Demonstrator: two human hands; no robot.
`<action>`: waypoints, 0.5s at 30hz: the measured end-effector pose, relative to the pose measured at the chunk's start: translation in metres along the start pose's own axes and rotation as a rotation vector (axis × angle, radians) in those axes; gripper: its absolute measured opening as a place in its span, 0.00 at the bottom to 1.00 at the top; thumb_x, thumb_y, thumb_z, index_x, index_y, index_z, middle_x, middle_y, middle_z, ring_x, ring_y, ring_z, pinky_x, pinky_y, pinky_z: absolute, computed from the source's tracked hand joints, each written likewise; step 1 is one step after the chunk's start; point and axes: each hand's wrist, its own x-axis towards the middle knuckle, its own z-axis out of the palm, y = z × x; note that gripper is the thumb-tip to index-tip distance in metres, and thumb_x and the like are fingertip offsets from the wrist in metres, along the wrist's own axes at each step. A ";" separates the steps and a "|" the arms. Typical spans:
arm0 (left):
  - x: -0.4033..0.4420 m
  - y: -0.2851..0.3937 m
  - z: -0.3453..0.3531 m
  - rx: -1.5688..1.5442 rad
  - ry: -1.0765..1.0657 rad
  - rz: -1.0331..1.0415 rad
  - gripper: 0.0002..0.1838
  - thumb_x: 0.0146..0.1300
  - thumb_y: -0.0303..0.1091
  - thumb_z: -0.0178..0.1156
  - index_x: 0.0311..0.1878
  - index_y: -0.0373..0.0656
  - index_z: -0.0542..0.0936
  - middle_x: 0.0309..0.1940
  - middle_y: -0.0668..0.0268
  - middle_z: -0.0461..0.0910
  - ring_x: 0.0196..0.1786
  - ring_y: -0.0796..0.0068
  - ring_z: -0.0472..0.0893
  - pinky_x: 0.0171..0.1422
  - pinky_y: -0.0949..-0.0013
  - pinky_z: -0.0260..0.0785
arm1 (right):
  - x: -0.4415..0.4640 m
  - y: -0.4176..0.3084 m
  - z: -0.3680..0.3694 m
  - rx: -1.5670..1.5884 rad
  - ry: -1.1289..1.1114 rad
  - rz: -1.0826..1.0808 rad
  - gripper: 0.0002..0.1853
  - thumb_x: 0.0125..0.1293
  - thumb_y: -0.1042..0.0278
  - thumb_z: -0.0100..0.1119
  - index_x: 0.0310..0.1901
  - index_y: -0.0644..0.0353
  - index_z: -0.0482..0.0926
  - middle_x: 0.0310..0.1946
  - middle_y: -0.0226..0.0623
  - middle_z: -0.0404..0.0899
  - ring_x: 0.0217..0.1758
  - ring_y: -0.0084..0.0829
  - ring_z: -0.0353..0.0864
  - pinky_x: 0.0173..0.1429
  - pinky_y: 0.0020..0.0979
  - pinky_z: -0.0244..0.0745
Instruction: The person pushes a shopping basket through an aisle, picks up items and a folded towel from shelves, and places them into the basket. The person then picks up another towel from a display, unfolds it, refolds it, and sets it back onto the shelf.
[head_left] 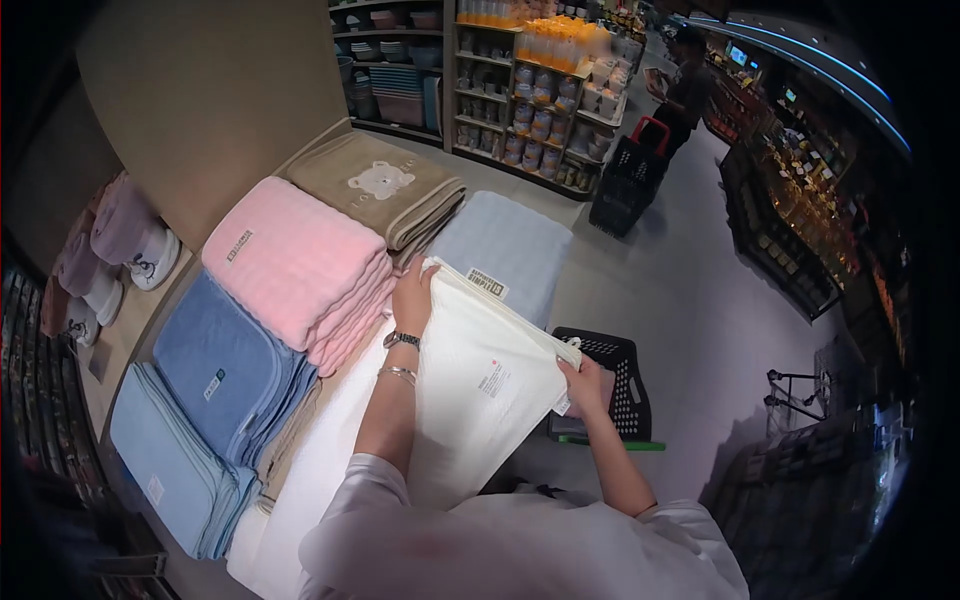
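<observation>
A white towel [480, 400] with small printed text and a red mark is spread between my hands. My left hand [413, 290], with a watch and a bracelet on its wrist, grips the towel's upper left corner, close to the pink folded towels [295, 255]. Lower on the right, my right hand [586, 386] is closed on another corner, where a small tag hangs. Right behind the white towel's upper edge lies a pale blue towel [510, 240] with a label. Parts of the fingers are hidden.
A brown bear towel [350, 180], blue towels [225, 350] and light blue towels [175, 460] share the display. On the floor at right stands a black basket [630, 390] with a green handle. Farther back, a person [690, 90] is near a black basket [627, 185] with a red handle.
</observation>
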 end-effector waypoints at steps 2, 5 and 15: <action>-0.002 -0.005 0.007 0.011 -0.013 -0.008 0.15 0.64 0.40 0.53 0.48 0.40 0.73 0.25 0.45 0.75 0.30 0.45 0.75 0.31 0.54 0.64 | 0.001 0.016 0.006 0.003 0.032 0.020 0.12 0.60 0.75 0.57 0.45 0.69 0.77 0.38 0.33 0.80 0.37 0.21 0.77 0.43 0.22 0.71; -0.004 -0.007 0.005 0.018 -0.016 -0.006 0.15 0.63 0.41 0.53 0.45 0.40 0.73 0.25 0.47 0.76 0.30 0.47 0.76 0.30 0.54 0.65 | -0.007 0.018 0.011 -0.011 0.039 0.059 0.12 0.60 0.75 0.57 0.45 0.69 0.77 0.38 0.34 0.80 0.38 0.21 0.77 0.44 0.22 0.71; -0.013 0.040 -0.075 -0.547 0.117 0.028 0.13 0.64 0.37 0.55 0.44 0.38 0.74 0.43 0.62 0.76 0.47 0.69 0.73 0.50 0.71 0.63 | -0.055 -0.118 -0.004 -0.080 -0.055 -0.186 0.15 0.58 0.80 0.57 0.48 0.68 0.74 0.41 0.35 0.79 0.40 0.21 0.77 0.46 0.20 0.70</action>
